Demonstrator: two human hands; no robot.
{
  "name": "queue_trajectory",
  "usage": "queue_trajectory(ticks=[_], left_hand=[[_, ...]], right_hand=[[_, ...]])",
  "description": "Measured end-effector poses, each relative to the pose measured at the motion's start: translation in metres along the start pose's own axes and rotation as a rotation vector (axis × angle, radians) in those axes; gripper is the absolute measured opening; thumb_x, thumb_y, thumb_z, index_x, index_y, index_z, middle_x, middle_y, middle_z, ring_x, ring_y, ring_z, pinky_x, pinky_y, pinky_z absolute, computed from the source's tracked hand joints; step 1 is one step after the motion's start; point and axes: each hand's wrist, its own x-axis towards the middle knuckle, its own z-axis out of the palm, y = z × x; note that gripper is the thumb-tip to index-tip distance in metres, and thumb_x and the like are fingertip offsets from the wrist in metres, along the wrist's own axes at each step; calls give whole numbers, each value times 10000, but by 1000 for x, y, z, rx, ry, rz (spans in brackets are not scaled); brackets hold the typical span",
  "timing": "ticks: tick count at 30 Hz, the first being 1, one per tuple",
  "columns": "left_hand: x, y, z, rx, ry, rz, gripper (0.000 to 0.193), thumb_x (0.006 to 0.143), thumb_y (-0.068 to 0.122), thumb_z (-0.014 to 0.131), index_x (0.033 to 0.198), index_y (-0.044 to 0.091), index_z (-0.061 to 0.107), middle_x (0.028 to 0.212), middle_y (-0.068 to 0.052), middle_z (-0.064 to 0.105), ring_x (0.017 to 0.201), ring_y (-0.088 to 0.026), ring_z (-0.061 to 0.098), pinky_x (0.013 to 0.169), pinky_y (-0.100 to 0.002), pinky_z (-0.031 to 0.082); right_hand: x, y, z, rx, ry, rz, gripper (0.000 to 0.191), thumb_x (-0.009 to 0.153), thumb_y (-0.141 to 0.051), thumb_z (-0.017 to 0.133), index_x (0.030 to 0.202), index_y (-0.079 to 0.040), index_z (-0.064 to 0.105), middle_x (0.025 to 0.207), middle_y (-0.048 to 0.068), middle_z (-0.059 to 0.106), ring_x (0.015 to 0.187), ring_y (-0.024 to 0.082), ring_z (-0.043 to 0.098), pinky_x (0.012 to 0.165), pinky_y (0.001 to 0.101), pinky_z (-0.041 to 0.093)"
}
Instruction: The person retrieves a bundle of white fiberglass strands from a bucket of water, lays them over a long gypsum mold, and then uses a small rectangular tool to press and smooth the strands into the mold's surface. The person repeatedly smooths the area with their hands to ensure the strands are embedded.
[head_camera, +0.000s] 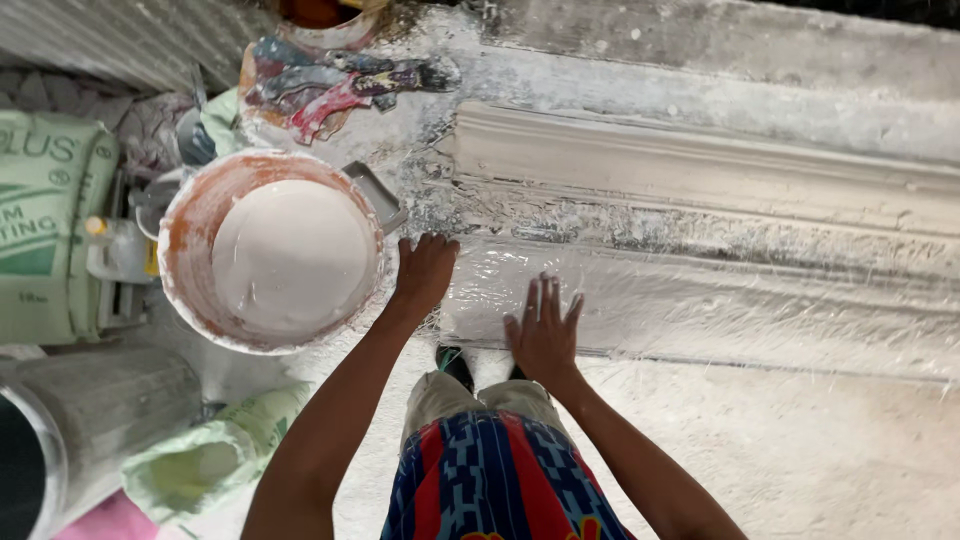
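Fingers (545, 300) spread — two hands on wet moulding (700, 300), one bucket (200, 215).

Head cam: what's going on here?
A person stands over a long white moulded strip on a plaster-dusted bench. Both hands rest on a wet, shiny sheet along the strip's near edge: the left hand at the sheet's end, the right hand flat with fingers spread. Neither hand holds a tool. A bucket of white plaster mix sits just left of the left hand, with sacks beyond it.

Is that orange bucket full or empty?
Nearly full: the orange bucket stands upright, and smooth white paste fills most of its inside.
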Motion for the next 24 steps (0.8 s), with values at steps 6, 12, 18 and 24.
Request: queue_trajectory(ticks=[6, 12, 18, 24], left_hand=[[-7, 13, -34, 386, -263, 212, 183, 946, 166, 626, 1058, 121, 764, 1308, -99, 627, 1313, -283, 505, 1106, -576, 322], [41, 1, -24, 1129, -479, 353, 636, 990, 354, 569, 1553, 239, 297, 1651, -64, 234, 1520, -276, 244, 1201, -533, 198], [82, -3, 25, 979, -490, 605, 736, 979, 368, 526, 1600, 357, 130, 1692, 92, 133, 1537, -168, 156, 1213, -438, 104], [120, 94, 66, 678, -327, 792, 509, 1060, 290, 452, 1563, 320, 384, 1642, 128, 347, 1537, -133, 271, 1262, -442, 155]], right_hand=[[27, -30, 8, 216, 11, -4, 772, 1082, -531, 245, 1580, 59, 254, 1676, 258, 184, 1556, 407, 150, 1188, 734, 69], [36, -14, -5, 34, -331, 117, 767, 1031, -559, 209, 1556, -1, 158, 1689, 186, 94, 1543, 346, 69, 1125, 774, 37], [-16, 54, -2, 62, 86, 331, 775, 1062, -515, 377, 1541, 93, 329, 1651, 263, 254, 1551, 438, 162, 1067, 857, 71], [-39, 104, 7, 81, 169, 481, 743, 1072, -495, 365, 1531, 90, 361, 1647, 278, 290, 1547, 490, 170, 1050, 873, 59]])
